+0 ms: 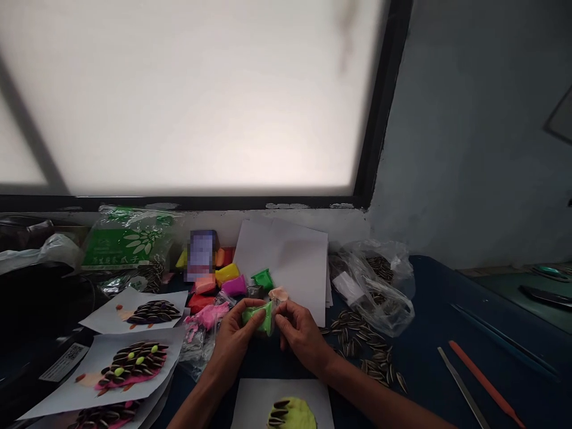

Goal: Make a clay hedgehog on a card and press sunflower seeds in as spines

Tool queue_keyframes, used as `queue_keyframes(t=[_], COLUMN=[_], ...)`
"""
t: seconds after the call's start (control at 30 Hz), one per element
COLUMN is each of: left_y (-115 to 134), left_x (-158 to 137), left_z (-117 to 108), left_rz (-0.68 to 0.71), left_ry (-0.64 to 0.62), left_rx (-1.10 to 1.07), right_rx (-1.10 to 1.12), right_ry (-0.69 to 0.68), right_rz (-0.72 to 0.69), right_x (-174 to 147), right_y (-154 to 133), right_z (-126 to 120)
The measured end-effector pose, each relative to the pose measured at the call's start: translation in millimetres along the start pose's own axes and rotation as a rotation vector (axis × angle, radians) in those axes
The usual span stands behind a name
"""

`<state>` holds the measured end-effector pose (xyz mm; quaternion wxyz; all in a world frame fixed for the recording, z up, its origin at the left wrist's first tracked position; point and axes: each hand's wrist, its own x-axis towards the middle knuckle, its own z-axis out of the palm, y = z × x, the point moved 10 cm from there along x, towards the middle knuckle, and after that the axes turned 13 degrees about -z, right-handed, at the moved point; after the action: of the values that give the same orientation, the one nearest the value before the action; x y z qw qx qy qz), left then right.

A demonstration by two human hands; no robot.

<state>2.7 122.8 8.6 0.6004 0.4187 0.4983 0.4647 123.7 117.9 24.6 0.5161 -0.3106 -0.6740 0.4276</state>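
Observation:
Between my two hands is a small clear packet of light green clay (259,320). My left hand (241,326) grips its left side with thumb and fingers. My right hand (298,330) pinches the packet's clear plastic edge on the right. Below them, a white sheet (250,398) carries a flattened yellow-green clay shape (300,414) with a few sunflower seeds (280,405) pressed into its left part. Loose sunflower seeds (378,351) lie in a heap to the right of my right hand. Just beyond my hands sits a peach-coloured clay piece (279,294).
Clay packets in several colours, including yellow (227,273) and purple (234,286), lie behind my left hand. Hedgehog pictures (134,363) are stacked at left. White paper (295,262), a plastic bag of seeds (379,286), an orange tool (485,381) and a metal tool (462,386) lie around.

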Motion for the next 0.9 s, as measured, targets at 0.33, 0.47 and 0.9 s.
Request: queue_keyframes(t=[0.33, 0.47, 0.9], left_y=[3, 2, 11], left_x=[-3, -4, -8], left_z=[-1, -1, 0], left_rz=[0.06, 0.054, 0.108], left_ry=[0.022, -0.003, 0.066], left_rx=[0.056, 0.078, 0.037], right_rx=[-0.009, -0.011, -0.057], right_ry=[0.039, 0.034, 0.154], right_rz=[0.017, 0.014, -0.021], right_x=[-1, -1, -1], right_y=[-2, -5, -6], right_z=[-2, -2, -16])
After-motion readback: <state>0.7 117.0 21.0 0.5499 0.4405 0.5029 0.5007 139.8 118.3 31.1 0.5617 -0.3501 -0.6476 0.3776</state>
